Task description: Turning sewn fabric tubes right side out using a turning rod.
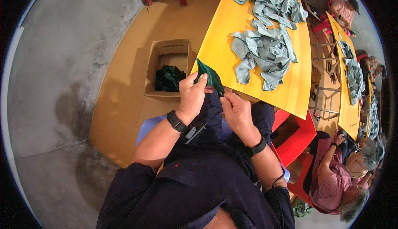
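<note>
Both of my hands hold one small dark green fabric piece (210, 76) at the near corner of the yellow table (224, 26). My left hand (192, 95) pinches its left end between thumb and fingers. My right hand (234, 109) grips the lower right end, fingers closed. A pile of grey-green fabric pieces (267, 34) lies spread over the table top beyond my hands. Each wrist wears a black band.
An open cardboard box (168, 49) holding dark green fabric pieces stands on the floor left of the table. Red stools stand at the top and at the right. Other people sit at further yellow tables with fabric on the right.
</note>
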`<state>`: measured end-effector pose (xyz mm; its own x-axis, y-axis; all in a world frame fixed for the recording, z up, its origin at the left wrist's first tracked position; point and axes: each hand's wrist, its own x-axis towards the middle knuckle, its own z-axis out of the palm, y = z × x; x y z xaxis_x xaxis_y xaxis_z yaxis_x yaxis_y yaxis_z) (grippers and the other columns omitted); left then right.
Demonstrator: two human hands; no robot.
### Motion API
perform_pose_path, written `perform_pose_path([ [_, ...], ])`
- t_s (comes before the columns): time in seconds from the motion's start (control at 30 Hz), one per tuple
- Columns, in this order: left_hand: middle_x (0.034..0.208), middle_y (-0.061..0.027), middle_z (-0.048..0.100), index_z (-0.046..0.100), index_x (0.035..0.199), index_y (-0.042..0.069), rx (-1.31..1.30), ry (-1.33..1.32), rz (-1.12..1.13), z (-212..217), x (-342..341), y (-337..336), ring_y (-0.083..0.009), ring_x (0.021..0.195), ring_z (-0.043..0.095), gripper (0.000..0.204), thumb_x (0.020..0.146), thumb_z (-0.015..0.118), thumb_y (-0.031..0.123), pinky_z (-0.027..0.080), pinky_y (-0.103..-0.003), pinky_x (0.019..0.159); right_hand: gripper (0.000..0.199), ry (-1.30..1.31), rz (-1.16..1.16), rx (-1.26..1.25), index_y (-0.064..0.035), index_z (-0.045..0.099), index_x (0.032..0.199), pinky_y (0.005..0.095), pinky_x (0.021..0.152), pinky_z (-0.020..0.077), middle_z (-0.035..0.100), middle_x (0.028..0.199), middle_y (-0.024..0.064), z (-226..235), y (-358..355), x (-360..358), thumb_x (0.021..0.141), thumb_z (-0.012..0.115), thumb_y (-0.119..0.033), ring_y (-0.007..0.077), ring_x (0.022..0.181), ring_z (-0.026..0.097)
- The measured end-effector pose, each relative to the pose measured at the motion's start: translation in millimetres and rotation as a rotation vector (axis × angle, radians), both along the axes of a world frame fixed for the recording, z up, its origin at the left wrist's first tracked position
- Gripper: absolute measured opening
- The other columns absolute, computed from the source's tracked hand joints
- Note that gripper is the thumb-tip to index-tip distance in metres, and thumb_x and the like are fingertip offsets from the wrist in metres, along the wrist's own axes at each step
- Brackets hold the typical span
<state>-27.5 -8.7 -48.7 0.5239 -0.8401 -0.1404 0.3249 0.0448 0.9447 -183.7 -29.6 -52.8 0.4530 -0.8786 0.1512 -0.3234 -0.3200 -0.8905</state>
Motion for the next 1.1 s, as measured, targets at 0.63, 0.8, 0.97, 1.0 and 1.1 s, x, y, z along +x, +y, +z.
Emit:
perform_pose_path([
  [0.63, 0.093, -0.0098, 0.07, 0.061, 0.107, -0.003, 0.02, 0.157, -0.109, 22, 13, 2, -0.0193, 0.075, 0.069, 0.026, 0.1, 0.053, 0.021, 0.056, -0.029, 0.062, 0.014, 0.34, 0.056, -0.546, -0.008, 0.054, 0.08, 0.0406, 0.05, 0.048, 0.054, 0.065, 0.0101, 25, -11, -26, 0.085, 0.066, -0.014, 0.0302, 0.06, 0.06],
  [0.8, 0.094, -0.01, 0.069, 0.06, 0.109, -0.006, 0.115, 0.0, -0.153, 15, 4, 2, -0.0202, 0.073, 0.07, 0.028, 0.1, 0.052, 0.019, 0.054, -0.026, 0.059, 0.013, 0.398, 0.013, -0.494, -0.0077, 0.055, 0.08, 0.0417, 0.052, 0.0486, 0.057, 0.063, 0.0122, 16, -23, -23, 0.085, 0.066, -0.013, 0.0313, 0.059, 0.061],
  [0.97, 0.085, -0.0055, 0.068, 0.063, 0.101, -0.006, 0.121, -0.013, -0.165, 22, 11, 5, -0.0139, 0.071, 0.069, 0.022, 0.096, 0.058, 0.015, 0.053, -0.024, 0.057, 0.013, 0.199, 0.061, -0.303, -0.0025, 0.057, 0.082, 0.0417, 0.054, 0.0472, 0.06, 0.066, 0.016, 7, -20, -24, 0.088, 0.064, -0.012, 0.0327, 0.061, 0.062],
  [1.0, 0.085, -0.0055, 0.068, 0.063, 0.101, -0.006, 0.122, -0.013, -0.167, 24, 18, 7, -0.0139, 0.071, 0.069, 0.022, 0.096, 0.058, 0.015, 0.053, -0.024, 0.057, 0.012, 0.11, 0.081, -0.195, -0.0011, 0.059, 0.085, 0.0388, 0.054, 0.0464, 0.058, 0.065, 0.0147, 11, -20, -25, 0.089, 0.063, -0.012, 0.0288, 0.059, 0.06],
  [1.1, 0.136, -0.015, 0.052, 0.038, 0.143, 0.0, -0.164, -0.066, -0.474, 33, 30, 14, -0.0186, 0.106, 0.063, 0.063, 0.086, 0.066, 0.004, 0.052, -0.027, 0.083, 0.012, 0.01, 0.134, 0.074, 0.0005, 0.063, 0.09, 0.032, 0.054, 0.0441, 0.055, 0.063, 0.0091, 14, -23, -36, 0.092, 0.061, -0.012, 0.0189, 0.057, 0.055],
])
